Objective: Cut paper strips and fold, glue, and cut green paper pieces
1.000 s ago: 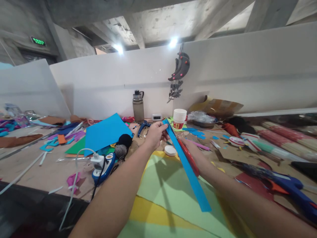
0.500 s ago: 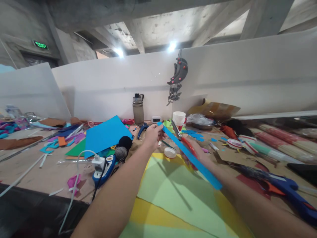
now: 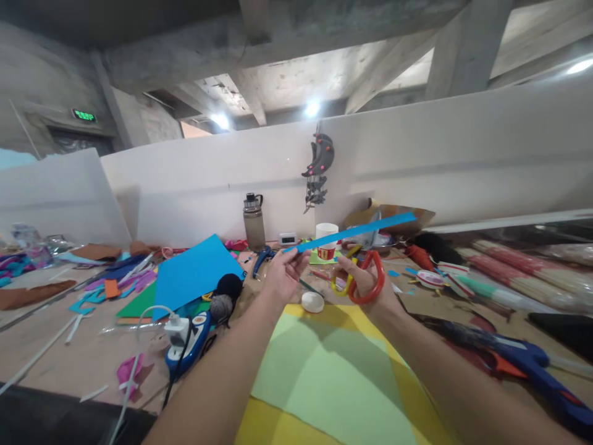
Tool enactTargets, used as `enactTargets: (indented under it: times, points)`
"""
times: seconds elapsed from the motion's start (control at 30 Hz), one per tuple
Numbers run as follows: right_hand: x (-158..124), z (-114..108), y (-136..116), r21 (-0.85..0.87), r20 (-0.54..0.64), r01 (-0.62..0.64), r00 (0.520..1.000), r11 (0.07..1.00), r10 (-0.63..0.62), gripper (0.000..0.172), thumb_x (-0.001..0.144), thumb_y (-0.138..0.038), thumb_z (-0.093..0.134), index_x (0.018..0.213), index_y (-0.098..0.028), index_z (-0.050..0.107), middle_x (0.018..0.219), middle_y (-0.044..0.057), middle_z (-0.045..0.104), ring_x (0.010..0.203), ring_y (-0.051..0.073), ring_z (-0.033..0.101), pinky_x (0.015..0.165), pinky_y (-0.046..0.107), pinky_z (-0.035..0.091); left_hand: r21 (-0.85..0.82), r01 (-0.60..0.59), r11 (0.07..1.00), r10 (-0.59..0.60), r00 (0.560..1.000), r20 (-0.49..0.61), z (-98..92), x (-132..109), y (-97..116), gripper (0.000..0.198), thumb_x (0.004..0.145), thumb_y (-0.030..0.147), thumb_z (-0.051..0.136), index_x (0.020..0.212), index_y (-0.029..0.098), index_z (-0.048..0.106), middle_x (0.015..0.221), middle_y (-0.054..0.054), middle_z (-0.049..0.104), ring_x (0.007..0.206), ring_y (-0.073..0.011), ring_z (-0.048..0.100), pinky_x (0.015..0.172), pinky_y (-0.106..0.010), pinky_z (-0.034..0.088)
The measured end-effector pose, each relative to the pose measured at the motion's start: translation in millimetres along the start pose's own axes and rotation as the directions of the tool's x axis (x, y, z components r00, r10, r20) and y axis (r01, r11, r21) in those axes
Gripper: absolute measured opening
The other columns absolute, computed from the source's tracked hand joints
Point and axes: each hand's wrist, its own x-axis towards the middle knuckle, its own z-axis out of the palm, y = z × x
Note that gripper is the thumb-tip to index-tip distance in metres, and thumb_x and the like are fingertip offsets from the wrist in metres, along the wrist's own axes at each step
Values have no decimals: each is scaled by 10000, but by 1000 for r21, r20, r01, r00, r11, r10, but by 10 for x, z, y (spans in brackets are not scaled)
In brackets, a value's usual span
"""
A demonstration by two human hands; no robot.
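My left hand (image 3: 282, 275) pinches one end of a long blue paper strip (image 3: 356, 232), which stretches up and to the right above the table. My right hand (image 3: 364, 287) is closed through the handles of red and yellow scissors (image 3: 365, 278), just below the strip. Under both forearms lies a light green sheet on a yellow one (image 3: 333, 383). A white round lid (image 3: 312, 301) sits on the table between my hands.
A large blue sheet (image 3: 194, 272), yarn balls (image 3: 226, 293) and a blue glue gun (image 3: 189, 337) with a white plug lie at left. A water bottle (image 3: 254, 221) and paper cups (image 3: 327, 240) stand at the back. Another blue glue gun (image 3: 532, 364) and stick bundles (image 3: 523, 259) lie at right.
The strip's free end swung from pointing down towards me up to the right. My right hand with the scissors rose, handles now showing. The camera tilted upward.
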Motion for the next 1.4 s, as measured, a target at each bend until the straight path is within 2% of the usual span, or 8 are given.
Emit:
enactTargets:
  times: [0.2,0.33,0.5,0.8,0.97,1.07,1.2,1.4]
  points:
    - [55,-4,-54,123,-105,27,994,992,-14,385,545,-284,851,832,-185,614,770,1,696,647,148,668,624,276,573,121,99,988,-116,982,149,35,-128,-154,148,734,63,657,761,150,540,720,-48,693,696,-147,698,623,-218,560]
    - [47,-15,-91,148,-84,44,996,988,-31,361,577,-257,827,837,-199,584,746,-37,664,615,113,637,582,236,540,357,121,926,-201,960,196,-9,-141,-185,269,627,134,769,692,159,509,681,-31,660,649,-150,665,579,-233,526]
    - [76,-84,-52,-43,-43,74,996,996,-76,397,597,-294,812,861,-196,533,643,-56,593,540,115,575,499,236,464,756,-69,651,-233,929,286,-32,-128,-170,272,568,247,827,663,117,608,580,24,557,486,-47,479,470,-167,361]
    - [2,-31,-111,-294,120,239,970,925,-213,403,618,-349,776,854,-228,472,677,-47,577,574,140,571,547,287,492,835,-170,523,-321,868,378,-49,-86,2,302,663,398,758,712,147,598,538,6,584,458,-85,501,471,-211,373]
    - [-54,-17,-115,-392,180,260,962,882,-204,428,710,-404,677,1044,-253,455,826,-9,592,666,148,589,584,286,511,652,-161,741,-36,960,278,-78,11,64,290,660,377,741,669,156,554,540,14,577,467,-77,510,461,-194,378]
    - [-108,-27,-135,-512,280,200,958,836,-58,522,723,-423,662,1168,-259,446,766,-18,583,591,135,554,498,251,460,459,-181,870,99,975,197,-63,48,121,256,621,316,742,679,161,547,553,22,584,469,-80,518,461,-197,403]
    - [-226,34,-224,-667,379,75,891,742,250,376,783,-517,588,1006,-222,521,559,-63,464,446,116,455,415,239,392,346,-196,918,175,980,89,-66,86,186,192,612,242,708,680,155,551,556,14,608,474,-100,564,482,-214,451]
    - [-341,108,-266,-728,402,34,830,685,387,364,794,-573,570,833,-226,465,516,-71,417,393,94,402,365,216,312,270,-222,937,235,972,-16,-128,139,247,114,661,198,653,690,143,558,579,-9,645,475,-105,598,493,-212,480]
